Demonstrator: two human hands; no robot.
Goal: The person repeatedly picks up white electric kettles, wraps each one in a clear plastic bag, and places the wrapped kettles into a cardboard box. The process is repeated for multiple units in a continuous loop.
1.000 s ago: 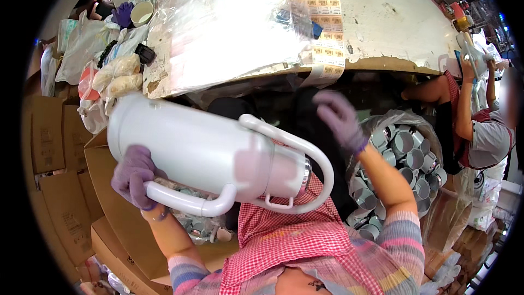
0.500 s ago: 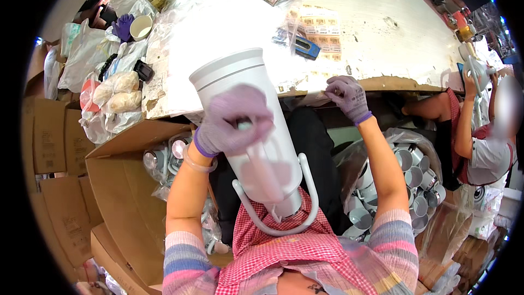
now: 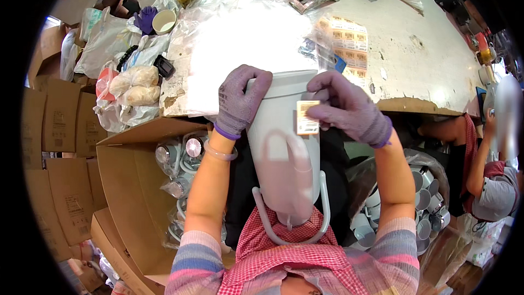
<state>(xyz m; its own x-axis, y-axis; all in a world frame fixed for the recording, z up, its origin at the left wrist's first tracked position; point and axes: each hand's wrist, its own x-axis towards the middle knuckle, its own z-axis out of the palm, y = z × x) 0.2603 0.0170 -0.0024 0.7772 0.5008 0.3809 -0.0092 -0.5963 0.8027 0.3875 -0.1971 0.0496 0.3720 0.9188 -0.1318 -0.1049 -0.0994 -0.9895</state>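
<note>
A large pale grey tumbler (image 3: 273, 125) with a side handle (image 3: 300, 155) leans over my lap, its wide end toward the table. A rounded grey loop (image 3: 292, 240) curves round its narrow end. My left hand (image 3: 240, 98), in a purple-grey glove, is closed on the wide end at its left side. On the right, my gloved right hand (image 3: 346, 106) pinches a small orange-and-white label (image 3: 308, 117) against the tumbler's side. Whether the label is fully stuck down, I cannot tell.
Label sheets (image 3: 349, 46) lie on the white table (image 3: 404, 71), near a partly hidden blue tool (image 3: 339, 64). An open carton (image 3: 128, 202) with wrapped tumblers stands left; a bag of grey cups (image 3: 423, 186) sits right. Another person (image 3: 494, 186) works at far right.
My right hand has come from the table edge to the tumbler, bringing a label. My left hand has shifted from in front of the tumbler to its wide end. The view has shifted slightly.
</note>
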